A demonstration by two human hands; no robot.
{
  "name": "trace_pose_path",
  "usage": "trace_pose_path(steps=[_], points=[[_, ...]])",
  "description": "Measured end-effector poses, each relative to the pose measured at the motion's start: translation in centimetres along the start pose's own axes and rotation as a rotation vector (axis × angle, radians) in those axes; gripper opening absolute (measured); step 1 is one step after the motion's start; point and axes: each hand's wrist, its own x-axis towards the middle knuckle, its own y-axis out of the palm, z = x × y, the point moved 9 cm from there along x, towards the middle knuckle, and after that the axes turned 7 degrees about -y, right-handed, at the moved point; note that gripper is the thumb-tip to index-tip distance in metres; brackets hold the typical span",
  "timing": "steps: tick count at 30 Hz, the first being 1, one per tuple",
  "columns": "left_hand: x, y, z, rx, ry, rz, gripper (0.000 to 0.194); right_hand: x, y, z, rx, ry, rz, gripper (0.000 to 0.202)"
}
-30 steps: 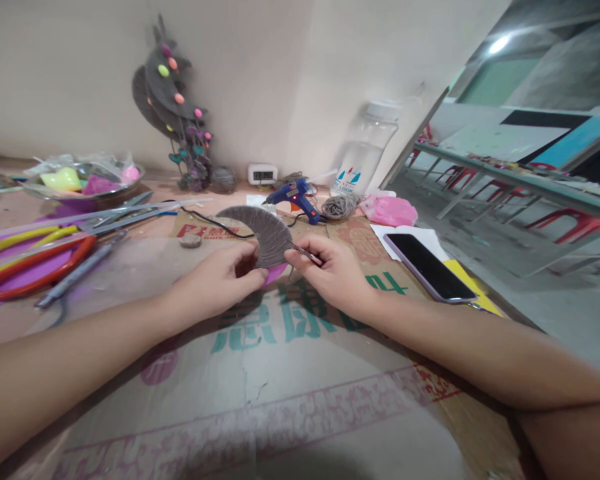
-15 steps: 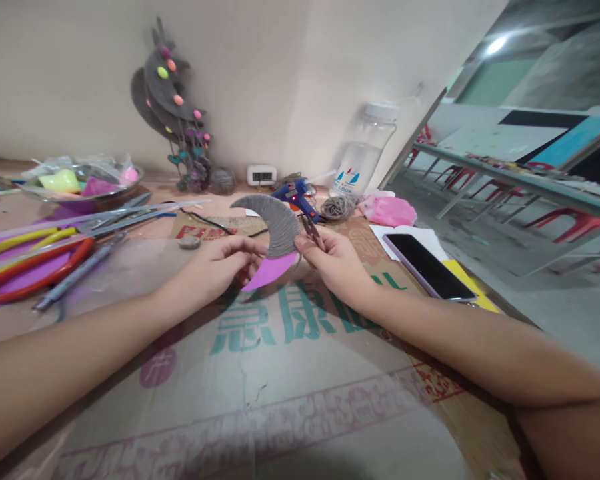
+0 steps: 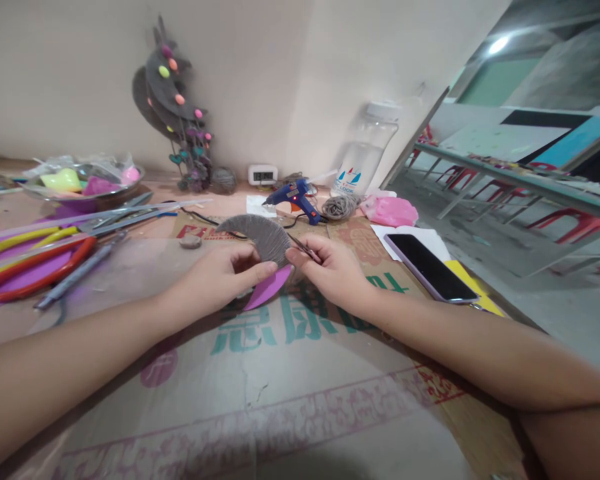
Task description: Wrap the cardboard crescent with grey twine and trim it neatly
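Note:
A crescent moon cutout [image 3: 265,238] is wrapped in grey yarn over its upper part, while its lower tip [image 3: 267,288] shows bare purple. My left hand [image 3: 230,270] pinches the crescent from the left, thumb across its front. My right hand [image 3: 333,270] is at the right edge of the crescent, thumb and forefinger pressed together there. A small dark, elongated bundle [image 3: 306,248], seemingly wound yarn, is held in its fingers; its exact kind is unclear. Both hands are just above a printed cardboard sheet [image 3: 260,393].
Behind the crescent lie a blue glue gun [image 3: 296,197] and grey yarn [image 3: 341,207], near a water bottle [image 3: 365,150]. Scissors [image 3: 45,260] and a metal bowl [image 3: 85,190] are left. A phone [image 3: 430,267] lies right. A decorated moon ornament [image 3: 173,100] stands against the wall.
The crescent has moved slightly left and lower, tilting over. My left thumb has come across its front. The dark bundle in my right hand has tipped flatter.

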Motion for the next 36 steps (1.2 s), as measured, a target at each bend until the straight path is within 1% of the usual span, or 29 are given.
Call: trace_pose_path(steps=[2, 4, 8, 11, 14, 16, 19, 20, 21, 24, 26, 27, 29, 33, 36], points=[[0.0, -0.1, -0.1, 0.046, 0.013, -0.015, 0.037, 0.0, 0.1, 0.1, -0.033, -0.005, 0.015, 0.025], [0.0, 0.0, -0.3, 0.030, 0.035, 0.000, 0.036, 0.0, 0.1, 0.0, -0.026, 0.000, 0.018, 0.025], [0.0, 0.2, -0.9, -0.068, 0.081, 0.057, 0.035, 0.2, -0.2, -0.1, 0.045, -0.001, -0.027, 0.022], [-0.2, 0.5, -1.1, -0.044, 0.072, 0.087, 0.034, 0.3, -0.6, 0.1, 0.067, -0.014, -0.073, 0.019], [-0.3, 0.9, -0.9, 0.055, 0.044, 0.095, 0.030, 0.2, -0.6, 0.1, 0.073, -0.006, -0.076, 0.019], [-0.4, 1.1, -0.9, 0.077, 0.051, 0.101, 0.025, 0.2, -0.4, 0.0, 0.088, -0.004, -0.066, 0.019], [-0.3, 1.5, -0.7, 0.009, 0.053, 0.149, 0.012, 0.2, -0.5, -0.2, 0.116, -0.004, -0.081, 0.017], [-0.3, 1.5, -0.6, -0.030, 0.050, 0.155, 0.011, 0.2, -0.7, -0.3, 0.125, 0.000, -0.095, 0.017], [-0.2, 1.4, -0.4, -0.072, 0.041, 0.142, 0.013, 0.2, -0.8, -0.4, 0.135, 0.005, -0.111, 0.018], [0.2, 0.6, 0.3, -0.215, -0.010, 0.052, 0.018, 0.1, -1.2, -0.6, 0.150, 0.010, -0.145, 0.020], [0.3, 0.3, 0.7, -0.285, -0.044, 0.014, 0.015, 0.1, -1.3, -0.6, 0.154, 0.010, -0.147, 0.021], [0.3, 0.3, 0.8, -0.304, -0.051, 0.017, 0.012, 0.1, -1.2, -0.6, 0.157, 0.015, -0.142, 0.021], [0.3, 0.4, 0.7, -0.309, -0.045, 0.031, 0.012, 0.1, -1.1, -0.6, 0.166, 0.028, -0.134, 0.020], [0.2, 0.3, 0.3, -0.265, -0.005, 0.033, 0.030, 0.1, -0.8, -0.6, 0.187, 0.044, -0.118, 0.017], [0.1, 0.3, 0.0, -0.201, 0.022, 0.048, 0.032, 0.2, -0.6, -0.3, 0.151, 0.034, -0.093, 0.015]])
